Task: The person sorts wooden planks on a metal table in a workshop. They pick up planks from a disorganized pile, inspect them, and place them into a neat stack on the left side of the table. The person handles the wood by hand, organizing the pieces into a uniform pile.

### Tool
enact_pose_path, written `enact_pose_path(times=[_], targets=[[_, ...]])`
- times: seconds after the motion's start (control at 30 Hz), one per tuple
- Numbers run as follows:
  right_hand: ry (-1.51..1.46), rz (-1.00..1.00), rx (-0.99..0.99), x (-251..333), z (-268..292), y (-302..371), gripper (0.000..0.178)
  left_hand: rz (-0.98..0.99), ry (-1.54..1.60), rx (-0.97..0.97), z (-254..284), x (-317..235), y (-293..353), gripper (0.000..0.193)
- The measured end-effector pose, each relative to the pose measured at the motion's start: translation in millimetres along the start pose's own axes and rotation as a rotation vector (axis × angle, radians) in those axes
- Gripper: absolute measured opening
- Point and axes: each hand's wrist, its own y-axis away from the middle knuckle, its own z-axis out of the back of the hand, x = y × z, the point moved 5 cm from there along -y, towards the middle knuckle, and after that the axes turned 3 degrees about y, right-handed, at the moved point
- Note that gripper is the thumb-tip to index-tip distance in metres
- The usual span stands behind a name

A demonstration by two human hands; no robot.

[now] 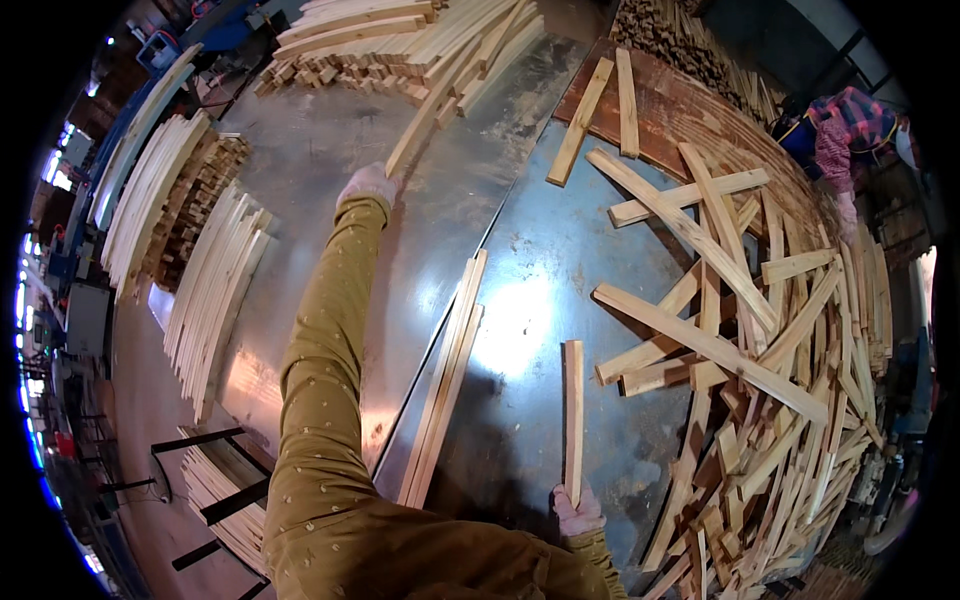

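A wide metal table (520, 260) fills most of the view, its sheets scuffed and shining under a glare patch near the middle. Around it lies a workshop: stacks of pale slats (200, 250) stand along the left edge over a dusty floor, and a blue machine (165, 45) sits at the upper left. A reddish-brown board (680, 110) lies on the far right part of the table. A large loose heap of wooden strips (790, 340) sprawls across the right side, spilling toward the lower edge. At the top, a neater pile of strips (400, 40) rests on the far end. A pair of long strips (445, 385) lies near the seam between the sheets.

The left hand (368, 185), arm stretched far out, closes its fingers on the near end of a long strip (425, 125) that leans against the far pile. The right hand (577, 512), close to the body, grips the near end of a short strip (573, 415) lying flat on the metal.

Another person (850, 130) in a plaid sleeve stands at the upper right, mostly cut off by the dark rim. The fisheye bends everything near the edges, and the left wall is too blurred to read.
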Motion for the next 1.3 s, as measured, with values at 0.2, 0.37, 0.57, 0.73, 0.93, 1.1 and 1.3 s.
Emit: enact_pose_path(times=[0.2,0.37,0.57,0.73,0.93,1.1,1.3], targets=[[-0.130,-0.245,0.053,-8,-5,-4,0.040,0.116,0.467,-0.281,-11,-42,-81,0.054],[0.054,-0.207,0.142,38,9,-20,0.033,-0.051,0.888,-0.446,-48,-10,-138,0.061],[-0.659,-0.287,0.181,113,-30,-67,0.038,-0.358,0.770,-0.004,-104,-8,163,0.053],[-0.339,0.210,0.250,135,-40,-116,0.048,-0.086,1.396,0.960,-213,11,423,0.070],[1.137,0.950,-0.781,213,153,-114,0.045,0.158,1.444,0.983,-214,47,425,0.040],[1.554,0.002,-0.299,197,309,-192,0.074,0.338,1.537,0.876,-169,25,461,0.069],[1.512,-0.068,-0.039,223,271,-168,0.056,0.122,1.657,1.004,-185,43,518,0.051]])
